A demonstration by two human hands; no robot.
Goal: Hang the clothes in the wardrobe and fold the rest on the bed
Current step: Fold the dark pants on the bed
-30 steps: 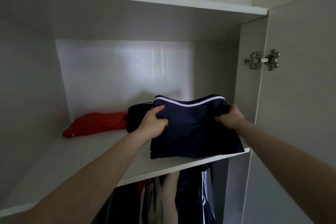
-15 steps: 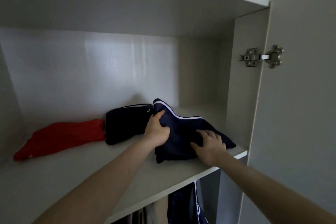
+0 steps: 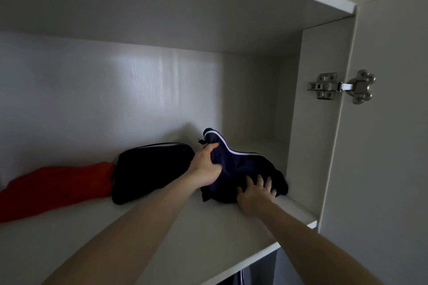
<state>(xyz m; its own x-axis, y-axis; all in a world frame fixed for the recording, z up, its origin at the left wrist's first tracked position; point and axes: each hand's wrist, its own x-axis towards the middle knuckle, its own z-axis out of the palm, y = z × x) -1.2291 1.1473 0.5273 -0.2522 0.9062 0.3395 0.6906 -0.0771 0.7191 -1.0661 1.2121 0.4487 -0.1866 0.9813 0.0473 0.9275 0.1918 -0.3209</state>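
Evidently to seat the folded navy white-striped garment [image 3: 240, 166] on the white wardrobe shelf [image 3: 162, 222], the left hand [image 3: 206, 164] grips its raised edge while the right hand [image 3: 256, 194] presses spread fingers flat.

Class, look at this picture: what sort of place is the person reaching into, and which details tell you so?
Most likely the inside of a wardrobe. Folded clothes lie on a white shelf: a red garment, a black one and a navy garment. A metal hinge holds an open door.
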